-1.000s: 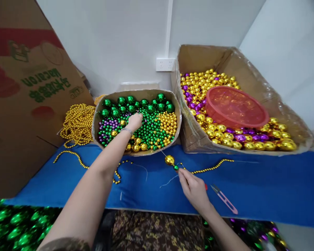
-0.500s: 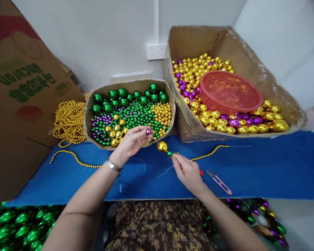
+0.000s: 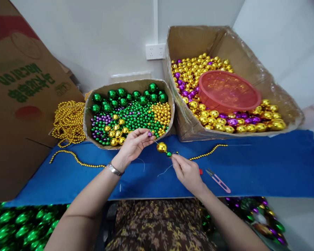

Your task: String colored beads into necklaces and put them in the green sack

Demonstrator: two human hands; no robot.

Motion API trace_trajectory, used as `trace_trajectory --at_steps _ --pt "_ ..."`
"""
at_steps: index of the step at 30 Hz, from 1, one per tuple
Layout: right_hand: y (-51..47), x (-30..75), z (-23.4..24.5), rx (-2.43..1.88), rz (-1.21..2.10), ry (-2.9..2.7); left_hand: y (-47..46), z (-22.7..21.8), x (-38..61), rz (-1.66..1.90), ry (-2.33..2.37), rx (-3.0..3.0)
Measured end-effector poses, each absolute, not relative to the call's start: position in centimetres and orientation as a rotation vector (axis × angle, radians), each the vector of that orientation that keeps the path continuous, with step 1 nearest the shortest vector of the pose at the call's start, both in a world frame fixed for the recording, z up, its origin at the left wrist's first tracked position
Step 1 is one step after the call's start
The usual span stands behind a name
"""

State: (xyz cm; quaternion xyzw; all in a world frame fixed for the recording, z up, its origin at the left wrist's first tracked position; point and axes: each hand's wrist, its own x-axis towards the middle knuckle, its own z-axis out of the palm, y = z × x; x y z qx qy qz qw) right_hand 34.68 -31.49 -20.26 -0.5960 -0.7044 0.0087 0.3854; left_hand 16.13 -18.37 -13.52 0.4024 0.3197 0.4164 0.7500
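Note:
Between the fingertips of my left hand point(image 3: 136, 143) is a small purple bead point(image 3: 149, 134), held at the front rim of the bead box. My right hand point(image 3: 187, 172) is closed, pinching a thin string just below a small green bead point(image 3: 169, 154). A large gold bead point(image 3: 162, 147) sits beside the green one, and a taut bit of string or needle runs from it up to the purple bead. Loose string ends lie on the blue cloth. A gold bead strand point(image 3: 208, 152) stretches away behind my right hand; another gold strand point(image 3: 78, 161) passes near my left forearm.
An open box point(image 3: 172, 122) holds green, purple and gold beads. At the right, a larger carton point(image 3: 191, 134) contains gold and purple beads and a red basket point(image 3: 230, 101). Pink-handled thread snips point(image 3: 221, 182) lie on the blue cloth point(image 3: 264, 174). Gold bead strands point(image 3: 68, 120) are heaped at the left.
My left hand has shifted very slightly right and down with the purple bead, which is nearer the line of the string. My right hand has barely moved.

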Motion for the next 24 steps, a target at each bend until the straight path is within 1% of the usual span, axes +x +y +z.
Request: trace_trajectory --at_steps 5,12,16,19,22,24 --pt "-31.5 34.4 -20.7 -1.571 -0.081 -1.782 -19.6 -14.1 16.8 1.016 0.725 1.007" --pt "-31.6 34.0 -21.2 -1.548 0.314 -1.700 -20.7 -15.8 17.8 0.981 0.731 1.020" --pt "-31.6 34.4 -22.0 -1.517 0.383 -1.620 -21.1 -16.3 17.9 0.963 0.773 1.128" --pt "-31.5 35.2 -23.1 -1.542 0.455 -1.637 -21.5 -16.9 17.9 0.987 0.826 1.379" --pt "-31.4 36.1 -23.7 -1.587 0.387 -1.720 -21.8 -17.4 18.0 1.004 0.854 1.616" --pt "-31.1 36.2 -23.2 -1.602 0.279 -1.725 -21.8 -17.4 18.1 0.972 0.862 1.631"
